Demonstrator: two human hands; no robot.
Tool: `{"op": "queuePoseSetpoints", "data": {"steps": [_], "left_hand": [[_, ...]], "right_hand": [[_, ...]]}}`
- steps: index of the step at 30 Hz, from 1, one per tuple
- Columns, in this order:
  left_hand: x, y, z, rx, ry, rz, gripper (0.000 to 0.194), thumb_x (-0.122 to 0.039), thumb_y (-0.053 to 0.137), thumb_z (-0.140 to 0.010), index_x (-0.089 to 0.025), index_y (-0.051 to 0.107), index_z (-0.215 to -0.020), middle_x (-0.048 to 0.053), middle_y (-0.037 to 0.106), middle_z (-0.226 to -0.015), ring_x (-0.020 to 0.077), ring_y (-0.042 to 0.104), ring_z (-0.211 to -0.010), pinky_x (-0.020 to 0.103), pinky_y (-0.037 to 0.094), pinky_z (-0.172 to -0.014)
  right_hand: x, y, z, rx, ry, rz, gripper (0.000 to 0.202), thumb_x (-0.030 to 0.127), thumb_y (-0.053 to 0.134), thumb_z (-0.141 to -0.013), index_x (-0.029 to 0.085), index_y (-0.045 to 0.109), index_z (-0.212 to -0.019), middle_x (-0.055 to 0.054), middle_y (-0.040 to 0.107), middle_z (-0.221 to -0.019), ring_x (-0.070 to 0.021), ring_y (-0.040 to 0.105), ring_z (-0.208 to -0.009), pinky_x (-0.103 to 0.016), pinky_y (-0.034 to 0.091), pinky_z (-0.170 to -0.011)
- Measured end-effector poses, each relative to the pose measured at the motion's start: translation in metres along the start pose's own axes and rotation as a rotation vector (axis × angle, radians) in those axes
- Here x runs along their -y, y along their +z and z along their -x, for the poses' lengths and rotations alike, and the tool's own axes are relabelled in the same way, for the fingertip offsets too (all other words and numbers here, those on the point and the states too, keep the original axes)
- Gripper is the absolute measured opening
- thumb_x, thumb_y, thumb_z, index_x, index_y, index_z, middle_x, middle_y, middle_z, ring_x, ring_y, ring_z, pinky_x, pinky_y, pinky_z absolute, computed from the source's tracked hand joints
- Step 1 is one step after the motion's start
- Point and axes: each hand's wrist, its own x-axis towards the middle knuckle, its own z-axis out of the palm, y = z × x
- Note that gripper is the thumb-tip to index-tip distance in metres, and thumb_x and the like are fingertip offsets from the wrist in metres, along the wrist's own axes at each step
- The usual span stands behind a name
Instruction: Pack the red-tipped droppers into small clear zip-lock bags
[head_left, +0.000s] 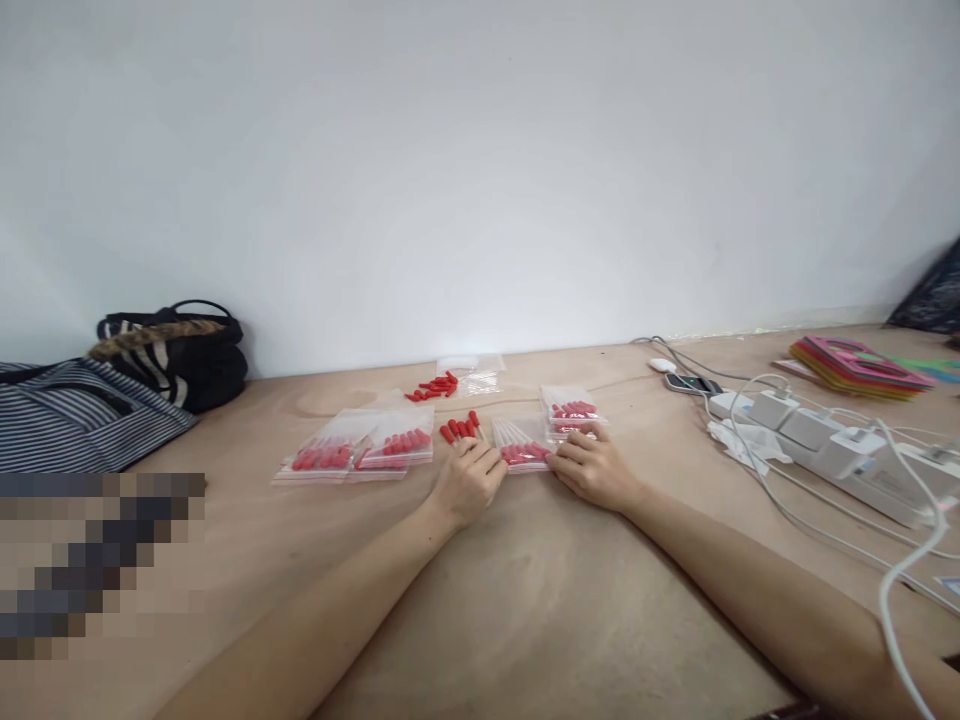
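My left hand (pixel 469 482) is closed around several thin pale sticks with red bulb-like ends (pixel 461 428), which fan out above the fingers. Just right of it lies a small clear zip bag (pixel 517 432) holding more such sticks, red ends toward me. My right hand (pixel 592 468), fingers curled, pinches that bag's lower right corner; the thumb is partly hidden. Beyond the right hand, filled zip bags (pixel 568 398) overlap. To the left lie more filled zip bags (pixel 405 440), spread over one another. Loose red-ended pieces (pixel 435 387) form a pile behind, beside flat clear bags (pixel 476 372).
A white power strip (pixel 832 450) with chargers and looping cables stands at right, near a tissue (pixel 746 445) and a dark phone-like device (pixel 691 384). Farther right are stacked coloured frames (pixel 862 368). A black bag (pixel 180 350) and striped cloth (pixel 82 415) lie left.
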Motion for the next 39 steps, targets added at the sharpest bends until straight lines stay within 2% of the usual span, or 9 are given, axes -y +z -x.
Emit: {"op": "queuePoseSetpoints", "data": {"steps": [5,15,21,29,35,39], "left_hand": [[0.002,0.0,0.0,-0.022,0.018,0.017,0.03,-0.012,0.04,-0.087,-0.015,0.053,-0.06,0.001,0.055,-0.06,0.0143,0.048,-0.06,0.03,0.034,-0.066],[0.009,-0.001,0.001,-0.037,0.131,0.048,0.027,-0.007,0.04,-0.087,-0.016,0.054,-0.066,0.0,0.059,-0.062,0.0128,0.049,-0.06,0.031,0.036,-0.073],[0.009,0.0,0.0,-0.039,0.102,0.084,0.028,-0.009,0.038,-0.088,-0.017,0.055,-0.067,0.0,0.059,-0.062,0.0126,0.05,-0.06,0.031,0.038,-0.074],[0.01,-0.004,-0.001,-0.071,0.023,0.128,0.023,-0.013,0.042,-0.088,-0.017,0.059,-0.074,0.001,0.063,-0.07,0.0143,0.053,-0.068,0.032,0.039,-0.075],[0.01,-0.005,-0.001,-0.067,0.014,0.162,0.026,-0.012,0.04,-0.088,-0.018,0.06,-0.072,0.002,0.064,-0.069,0.0144,0.054,-0.068,0.033,0.04,-0.074],[0.01,-0.005,-0.002,-0.08,0.01,0.179,0.024,-0.014,0.042,-0.088,-0.018,0.06,-0.073,0.001,0.064,-0.07,0.0145,0.054,-0.068,0.033,0.041,-0.074]], "right_hand": [[-0.011,-0.004,0.012,0.025,-0.06,-0.027,0.025,0.014,0.041,-0.087,0.02,0.062,-0.076,-0.001,0.057,-0.062,-0.0133,0.045,-0.065,-0.033,0.031,-0.075],[-0.008,-0.004,0.009,-0.002,-0.059,0.004,0.028,0.011,0.039,-0.086,0.019,0.058,-0.067,0.0,0.054,-0.057,-0.0123,0.044,-0.061,-0.033,0.031,-0.075],[0.001,-0.002,0.002,0.01,-0.01,0.032,0.023,0.015,0.041,-0.087,0.021,0.061,-0.078,-0.002,0.061,-0.068,-0.0143,0.048,-0.071,-0.035,0.031,-0.075],[0.005,0.0,-0.002,-0.078,-0.023,0.004,0.024,0.008,0.041,-0.084,0.019,0.061,-0.077,-0.002,0.062,-0.067,-0.0141,0.05,-0.072,-0.035,0.032,-0.076],[0.006,0.003,-0.002,-0.074,0.051,-0.057,0.016,0.013,0.048,-0.083,0.022,0.062,-0.081,-0.001,0.063,-0.069,-0.0144,0.053,-0.077,-0.035,0.03,-0.078],[0.009,0.003,-0.006,-0.059,0.035,-0.03,0.019,0.012,0.046,-0.084,0.021,0.06,-0.076,0.0,0.063,-0.068,-0.0132,0.051,-0.072,-0.035,0.03,-0.077]]}}
